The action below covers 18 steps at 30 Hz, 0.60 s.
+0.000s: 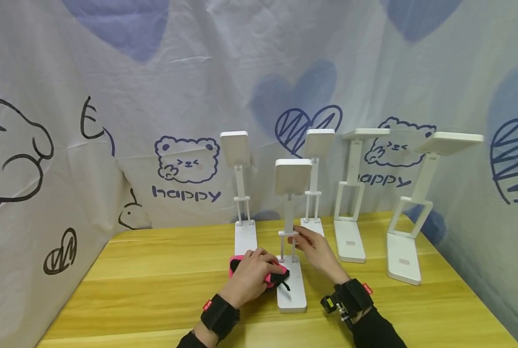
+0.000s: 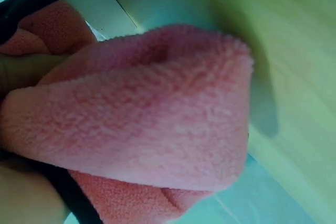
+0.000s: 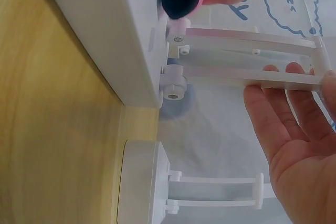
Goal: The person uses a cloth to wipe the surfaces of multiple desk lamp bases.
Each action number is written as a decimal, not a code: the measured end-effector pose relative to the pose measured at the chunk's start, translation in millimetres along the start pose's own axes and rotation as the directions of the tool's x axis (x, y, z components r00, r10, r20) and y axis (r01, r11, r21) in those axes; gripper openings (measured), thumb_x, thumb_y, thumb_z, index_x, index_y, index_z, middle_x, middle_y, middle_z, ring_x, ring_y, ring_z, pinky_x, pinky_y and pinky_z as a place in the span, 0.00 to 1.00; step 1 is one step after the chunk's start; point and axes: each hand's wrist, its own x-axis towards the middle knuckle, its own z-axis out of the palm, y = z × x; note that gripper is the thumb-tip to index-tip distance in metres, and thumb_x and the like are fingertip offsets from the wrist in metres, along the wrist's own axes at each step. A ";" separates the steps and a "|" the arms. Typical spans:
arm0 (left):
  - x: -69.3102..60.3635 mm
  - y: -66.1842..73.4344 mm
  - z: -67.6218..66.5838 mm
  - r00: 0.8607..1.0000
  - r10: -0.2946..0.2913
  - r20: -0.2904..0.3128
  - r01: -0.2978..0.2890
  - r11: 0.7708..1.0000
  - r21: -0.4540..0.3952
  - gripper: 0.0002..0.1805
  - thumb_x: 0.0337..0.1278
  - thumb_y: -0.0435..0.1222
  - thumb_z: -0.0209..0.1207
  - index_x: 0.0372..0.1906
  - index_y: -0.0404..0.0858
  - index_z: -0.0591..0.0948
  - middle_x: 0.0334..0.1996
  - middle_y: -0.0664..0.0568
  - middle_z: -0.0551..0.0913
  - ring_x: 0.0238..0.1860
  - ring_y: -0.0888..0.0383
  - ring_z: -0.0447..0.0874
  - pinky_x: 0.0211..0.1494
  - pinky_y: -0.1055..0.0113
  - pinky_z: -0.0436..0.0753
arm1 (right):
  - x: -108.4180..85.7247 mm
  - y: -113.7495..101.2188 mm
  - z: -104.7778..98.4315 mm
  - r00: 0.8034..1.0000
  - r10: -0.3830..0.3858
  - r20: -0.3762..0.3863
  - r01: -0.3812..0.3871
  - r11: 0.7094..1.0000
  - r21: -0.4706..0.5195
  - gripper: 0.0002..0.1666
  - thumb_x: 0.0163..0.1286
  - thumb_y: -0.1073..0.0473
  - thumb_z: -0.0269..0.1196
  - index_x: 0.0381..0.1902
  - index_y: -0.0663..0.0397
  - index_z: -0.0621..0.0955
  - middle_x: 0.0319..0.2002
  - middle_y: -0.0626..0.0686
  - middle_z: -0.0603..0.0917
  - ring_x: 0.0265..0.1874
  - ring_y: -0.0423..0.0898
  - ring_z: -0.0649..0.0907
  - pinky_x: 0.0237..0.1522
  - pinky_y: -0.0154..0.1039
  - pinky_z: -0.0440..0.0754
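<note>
A white folding desk lamp [image 1: 293, 295] stands upright on the wooden table, its flat head facing me. My left hand [image 1: 251, 276] grips a pink fleecy cloth [image 2: 157, 119] with black edging, beside and partly over the lamp's base. In the left wrist view the cloth is bunched in thick folds, and it hides most of the fingers. My right hand [image 1: 319, 252] holds the lamp's lower frame from the right, just above the hinges. The right wrist view shows the fingers of that hand [image 3: 302, 150] curled around one bar of the frame [image 3: 231, 76].
Behind stand two more white lamps [image 1: 246, 237], [image 1: 313, 223], and to the right another two lamps [image 1: 349, 244], [image 1: 403, 261], all unfolded. A white curtain [image 1: 189, 96] with hearts and bears hangs behind the wooden table [image 1: 163, 285].
</note>
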 end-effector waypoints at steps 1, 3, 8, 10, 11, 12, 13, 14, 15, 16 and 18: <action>0.9 0.1 1.3 1.000 -0.003 -0.007 0.003 1.000 0.010 0.21 0.46 0.32 0.72 0.46 0.57 0.88 0.49 0.60 0.84 0.52 0.59 0.75 0.54 0.59 0.74 | 0.0 -0.6 -0.1 1.000 0.004 0.002 -0.004 1.000 0.003 0.24 0.78 0.62 0.48 0.68 0.65 0.70 0.49 0.68 0.82 0.53 0.63 0.82 0.55 0.43 0.81; 2.9 0.9 3.2 1.000 -0.005 -0.023 0.006 0.999 0.037 0.21 0.46 0.33 0.72 0.46 0.57 0.88 0.48 0.59 0.84 0.51 0.58 0.75 0.53 0.58 0.75 | -0.1 -1.2 -0.3 1.000 0.011 0.007 -0.012 1.000 0.016 0.24 0.79 0.62 0.48 0.68 0.64 0.70 0.49 0.69 0.82 0.54 0.63 0.81 0.55 0.43 0.81; 8.2 6.6 7.5 0.999 -0.016 -0.036 0.019 0.998 0.068 0.21 0.48 0.36 0.71 0.50 0.57 0.87 0.48 0.57 0.84 0.48 0.56 0.75 0.50 0.56 0.76 | -0.7 -0.7 -0.1 1.000 0.018 0.016 -0.018 1.000 0.023 0.24 0.79 0.60 0.48 0.68 0.63 0.70 0.50 0.69 0.82 0.54 0.63 0.81 0.56 0.45 0.80; 9.8 10.3 8.7 0.999 -0.029 -0.030 0.031 0.997 0.067 0.22 0.48 0.36 0.71 0.51 0.56 0.86 0.47 0.57 0.84 0.47 0.56 0.75 0.50 0.54 0.77 | -1.0 -0.3 0.0 1.000 0.020 0.020 -0.021 1.000 0.022 0.24 0.79 0.60 0.48 0.68 0.63 0.70 0.50 0.68 0.82 0.54 0.63 0.81 0.56 0.46 0.80; 10.7 12.2 9.2 0.999 -0.033 -0.028 0.035 0.997 0.066 0.22 0.48 0.37 0.71 0.52 0.55 0.85 0.47 0.56 0.84 0.46 0.56 0.74 0.50 0.53 0.77 | -1.1 -0.1 0.0 1.000 0.021 0.022 -0.022 0.999 0.024 0.24 0.79 0.59 0.48 0.68 0.64 0.70 0.50 0.68 0.82 0.55 0.63 0.81 0.56 0.47 0.80; 11.5 14.1 9.6 0.999 -0.037 -0.025 0.039 0.997 0.069 0.23 0.48 0.37 0.71 0.53 0.55 0.85 0.47 0.56 0.84 0.46 0.56 0.74 0.50 0.53 0.78 | -1.2 0.4 0.0 1.000 0.021 0.021 -0.022 0.999 0.024 0.24 0.79 0.59 0.48 0.68 0.64 0.70 0.50 0.68 0.82 0.55 0.62 0.81 0.56 0.47 0.80; 12.3 15.9 9.6 0.999 -0.040 -0.026 0.041 0.997 0.071 0.24 0.48 0.37 0.71 0.53 0.55 0.84 0.47 0.56 0.84 0.45 0.56 0.74 0.50 0.54 0.78 | -1.1 0.8 -0.1 1.000 0.020 0.021 -0.021 0.999 0.026 0.25 0.79 0.59 0.48 0.68 0.64 0.70 0.50 0.67 0.82 0.55 0.62 0.81 0.56 0.47 0.80; 13.2 17.6 9.8 0.999 -0.038 -0.029 0.040 0.996 0.074 0.25 0.47 0.37 0.71 0.54 0.54 0.84 0.46 0.56 0.84 0.45 0.56 0.75 0.49 0.54 0.79 | -1.2 0.8 -0.3 1.000 0.019 0.021 -0.019 1.000 0.025 0.25 0.79 0.59 0.48 0.68 0.64 0.70 0.50 0.67 0.82 0.55 0.61 0.81 0.56 0.47 0.80; 14.0 19.1 10.1 0.999 -0.035 -0.032 0.038 0.996 0.077 0.26 0.46 0.37 0.72 0.55 0.54 0.84 0.47 0.56 0.84 0.45 0.56 0.75 0.49 0.56 0.78 | -1.1 0.8 -0.5 1.000 0.020 0.019 -0.020 1.000 0.023 0.24 0.79 0.59 0.48 0.68 0.64 0.70 0.50 0.67 0.83 0.54 0.61 0.81 0.56 0.47 0.80; 14.6 20.4 10.6 0.999 -0.029 -0.035 0.032 0.996 0.081 0.27 0.45 0.37 0.72 0.56 0.54 0.83 0.47 0.56 0.84 0.45 0.56 0.75 0.48 0.58 0.78 | -1.1 0.5 -0.6 1.000 0.019 0.017 -0.019 1.000 0.022 0.24 0.79 0.59 0.48 0.68 0.64 0.70 0.50 0.66 0.83 0.54 0.61 0.81 0.56 0.46 0.80; 15.7 22.5 11.9 0.999 -0.014 -0.045 0.018 0.997 0.081 0.28 0.45 0.36 0.72 0.57 0.53 0.82 0.47 0.56 0.84 0.45 0.56 0.75 0.47 0.60 0.76 | -1.0 0.6 -1.0 1.000 0.020 0.015 -0.020 1.000 0.023 0.25 0.79 0.59 0.48 0.68 0.64 0.70 0.50 0.66 0.83 0.54 0.60 0.82 0.56 0.46 0.80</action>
